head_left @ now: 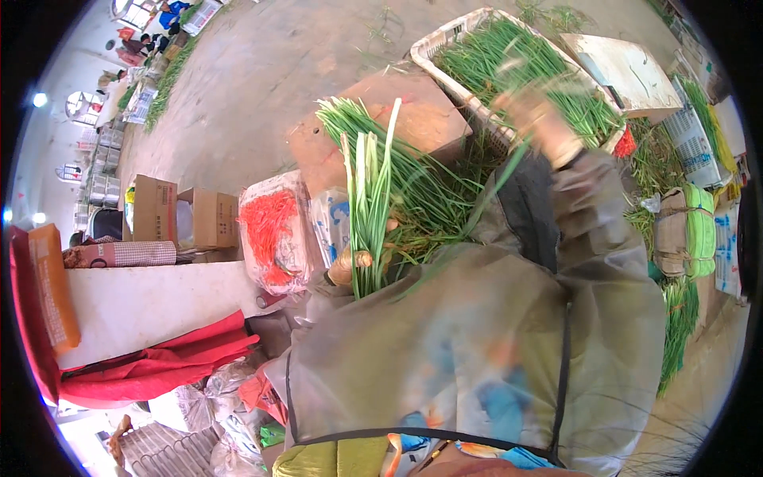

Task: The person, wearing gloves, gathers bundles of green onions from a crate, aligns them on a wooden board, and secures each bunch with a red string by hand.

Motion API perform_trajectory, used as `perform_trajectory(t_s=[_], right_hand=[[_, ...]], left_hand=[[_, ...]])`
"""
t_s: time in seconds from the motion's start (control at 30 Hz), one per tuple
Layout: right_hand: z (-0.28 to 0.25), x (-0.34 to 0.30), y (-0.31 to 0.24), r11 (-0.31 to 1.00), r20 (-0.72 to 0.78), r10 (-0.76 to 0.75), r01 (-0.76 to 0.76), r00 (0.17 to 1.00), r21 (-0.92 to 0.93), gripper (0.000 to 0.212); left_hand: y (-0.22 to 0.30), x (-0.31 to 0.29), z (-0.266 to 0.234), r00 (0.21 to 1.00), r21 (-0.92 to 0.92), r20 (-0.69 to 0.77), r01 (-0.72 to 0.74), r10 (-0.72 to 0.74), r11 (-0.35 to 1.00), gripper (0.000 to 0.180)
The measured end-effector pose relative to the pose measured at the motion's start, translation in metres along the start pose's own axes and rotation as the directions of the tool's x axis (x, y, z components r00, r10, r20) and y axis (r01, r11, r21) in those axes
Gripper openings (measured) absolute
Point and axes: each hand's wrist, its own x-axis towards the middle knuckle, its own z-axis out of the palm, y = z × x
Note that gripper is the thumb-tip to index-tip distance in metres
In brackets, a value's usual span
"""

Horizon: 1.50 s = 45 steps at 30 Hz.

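My left hand (pixel 350 268) is closed around a small bundle of long, flat, scallion-like green stalks (pixel 368 207), held upright in front of my body. The stalks are pale along part of their length. Just beyond them, a larger heap of green stalks (pixel 413 171) lies across a brown board (pixel 421 111) and toward my lap. Farther right, my right hand (pixel 540 123) is smeared by motion above a white plastic crate (pixel 424 54) of green stalks (pixel 505 56). Its fingers cannot be made out. A long green leaf trails below that hand.
Red ties (pixel 270 230) lie on a wrapped bundle to the left, near cardboard boxes (pixel 155 211) and a white tabletop (pixel 151 306). A white foam box (pixel 624 73) stands beside the crate. A green-and-tan bundle (pixel 685 230) sits at the right. People (pixel 168 16) are far off at upper left.
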Motion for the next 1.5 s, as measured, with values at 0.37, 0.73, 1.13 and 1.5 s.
perform_trajectory(t_s=[0.37, 0.73, 1.13, 1.5], right_hand=[[0.108, 0.015, -0.05, 0.926, 0.232, 0.041, -0.125, 0.972, 0.357, 0.039], [-0.003, 0.042, -0.023, 0.932, -0.498, -0.316, 0.165, 0.807, -0.324, 0.03], [0.135, 0.024, -0.005, 0.957, 0.256, 0.095, -0.159, 0.962, 0.243, 0.027], [0.156, 0.009, -0.021, 0.901, 0.227, 0.198, -0.268, 0.954, 0.34, 0.015]], left_hand=[[0.015, 0.026, 0.027, 0.999, 0.192, 0.007, -0.048, 0.048, 0.98, 0.071], [0.033, 0.007, 0.013, 0.974, 0.032, 0.156, -0.173, 0.166, 0.984, 0.08], [0.008, 0.028, 0.023, 0.953, -0.019, 0.252, -0.167, 0.166, 0.986, 0.075], [0.005, 0.032, 0.01, 0.977, -0.013, 0.207, -0.052, 0.054, 0.999, 0.066]])
